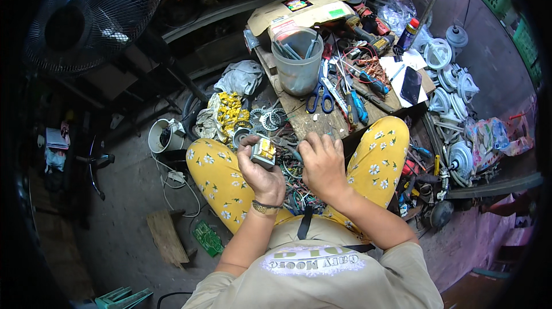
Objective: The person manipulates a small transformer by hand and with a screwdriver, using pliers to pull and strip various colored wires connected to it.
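My left hand (263, 178) is closed around a small transformer (264, 152), a grey metal block with yellow wrapping at its centre, held upright over my lap. My right hand (323, 165) is closed in a fist to the right of it, a short gap away. A slim grey-blue tool (295, 155) sticks out from its fingers toward the transformer; most of it is hidden, so its kind does not show. Below both hands, between my knees, lies a heap of coloured wire scraps (302, 194).
A low wooden table (313, 123) ahead carries a plastic bucket (296, 73), blue-handled scissors (319, 99), screwdrivers, drills and a phone (410, 86). Fan parts (454, 102) pile up on the right. At left stand a large fan (95, 15) and a white pail (164, 136).
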`<move>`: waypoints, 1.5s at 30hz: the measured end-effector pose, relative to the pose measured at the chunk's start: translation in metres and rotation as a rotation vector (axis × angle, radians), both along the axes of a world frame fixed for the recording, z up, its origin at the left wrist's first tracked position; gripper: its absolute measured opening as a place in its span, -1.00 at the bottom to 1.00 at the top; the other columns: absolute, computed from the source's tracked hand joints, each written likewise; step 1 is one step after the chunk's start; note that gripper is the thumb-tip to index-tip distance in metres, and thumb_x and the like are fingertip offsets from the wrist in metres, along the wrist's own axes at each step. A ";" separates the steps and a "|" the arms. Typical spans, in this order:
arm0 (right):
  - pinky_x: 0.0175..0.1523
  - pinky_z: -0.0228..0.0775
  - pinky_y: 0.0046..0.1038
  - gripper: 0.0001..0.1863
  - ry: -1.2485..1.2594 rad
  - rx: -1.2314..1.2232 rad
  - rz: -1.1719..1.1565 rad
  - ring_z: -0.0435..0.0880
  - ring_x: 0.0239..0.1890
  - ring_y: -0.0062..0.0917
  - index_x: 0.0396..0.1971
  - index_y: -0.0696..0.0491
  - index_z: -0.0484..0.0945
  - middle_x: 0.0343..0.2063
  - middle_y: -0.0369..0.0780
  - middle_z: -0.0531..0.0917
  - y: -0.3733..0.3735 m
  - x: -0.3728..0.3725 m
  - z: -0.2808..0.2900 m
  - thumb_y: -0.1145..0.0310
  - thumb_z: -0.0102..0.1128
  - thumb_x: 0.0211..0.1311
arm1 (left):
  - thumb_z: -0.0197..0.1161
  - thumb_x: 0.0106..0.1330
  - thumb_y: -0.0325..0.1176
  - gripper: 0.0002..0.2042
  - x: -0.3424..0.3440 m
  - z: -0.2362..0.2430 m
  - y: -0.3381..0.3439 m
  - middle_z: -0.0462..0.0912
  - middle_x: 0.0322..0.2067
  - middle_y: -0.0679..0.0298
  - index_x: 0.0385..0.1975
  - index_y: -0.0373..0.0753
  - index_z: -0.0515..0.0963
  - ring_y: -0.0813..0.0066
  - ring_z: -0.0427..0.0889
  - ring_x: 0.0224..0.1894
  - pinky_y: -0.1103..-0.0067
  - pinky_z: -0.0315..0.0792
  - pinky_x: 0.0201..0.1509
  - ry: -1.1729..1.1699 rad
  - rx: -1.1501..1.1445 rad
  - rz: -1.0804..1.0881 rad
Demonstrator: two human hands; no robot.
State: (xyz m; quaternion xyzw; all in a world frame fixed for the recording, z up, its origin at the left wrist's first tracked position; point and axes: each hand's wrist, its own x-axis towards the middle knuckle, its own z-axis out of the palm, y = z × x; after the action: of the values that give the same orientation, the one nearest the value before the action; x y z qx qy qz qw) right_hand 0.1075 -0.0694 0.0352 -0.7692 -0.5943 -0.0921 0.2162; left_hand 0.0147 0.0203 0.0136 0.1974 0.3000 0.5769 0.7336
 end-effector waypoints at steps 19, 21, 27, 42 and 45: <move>0.34 -0.06 0.22 -0.53 0.013 -0.168 0.109 0.15 0.34 0.08 -0.02 0.21 0.48 0.27 0.08 0.26 -0.017 0.011 0.005 0.52 0.15 -0.05 | -0.07 0.24 -0.24 -0.80 -0.012 -0.009 0.011 0.58 -0.30 0.25 -0.29 -0.12 0.47 0.31 0.61 -0.29 0.45 0.49 -0.39 -0.196 -0.236 -0.209; 0.36 -0.12 0.26 -0.52 0.029 -0.181 0.115 0.13 0.36 0.08 -0.01 0.21 0.48 0.29 0.07 0.24 -0.017 0.007 0.005 0.50 0.16 -0.04 | -0.05 0.23 -0.24 -0.81 -0.009 -0.010 0.009 0.59 -0.30 0.26 -0.30 -0.11 0.48 0.33 0.60 -0.29 0.45 0.49 -0.38 -0.181 -0.225 -0.186; 0.35 -0.05 0.22 -0.57 0.082 -0.155 0.067 0.19 0.32 0.08 -0.03 0.22 0.50 0.26 0.06 0.28 -0.015 0.002 -0.001 0.46 0.12 0.02 | -0.02 0.21 -0.22 -0.81 -0.005 -0.008 0.007 0.60 -0.30 0.29 -0.31 -0.08 0.50 0.37 0.59 -0.33 0.48 0.46 -0.39 -0.111 -0.148 -0.182; 0.33 -0.11 0.31 -0.64 -0.197 -0.205 0.134 0.18 0.35 0.08 -0.04 0.18 0.52 0.29 0.02 0.28 -0.020 0.026 0.005 0.36 0.02 0.19 | -0.09 0.28 -0.20 -0.79 -0.007 -0.011 0.009 0.57 -0.41 0.30 -0.30 -0.12 0.47 0.40 0.63 -0.40 0.51 0.49 -0.48 -0.016 -0.224 -0.394; 0.27 0.04 0.24 -0.70 -0.096 -0.144 0.085 0.29 0.26 0.05 -0.13 0.15 0.53 0.13 -0.04 0.44 -0.020 0.018 -0.002 0.37 0.03 0.16 | -0.07 0.27 -0.21 -0.82 0.000 -0.006 -0.001 0.57 -0.37 0.34 -0.30 -0.07 0.46 0.45 0.59 -0.39 0.53 0.44 -0.45 0.081 -0.056 -0.306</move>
State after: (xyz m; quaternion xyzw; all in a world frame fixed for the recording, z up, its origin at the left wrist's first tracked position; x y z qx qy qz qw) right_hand 0.1256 -0.0892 0.0332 -0.7515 -0.6411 -0.0766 0.1355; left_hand 0.0148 0.0192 0.0072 0.2434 0.3114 0.4415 0.8055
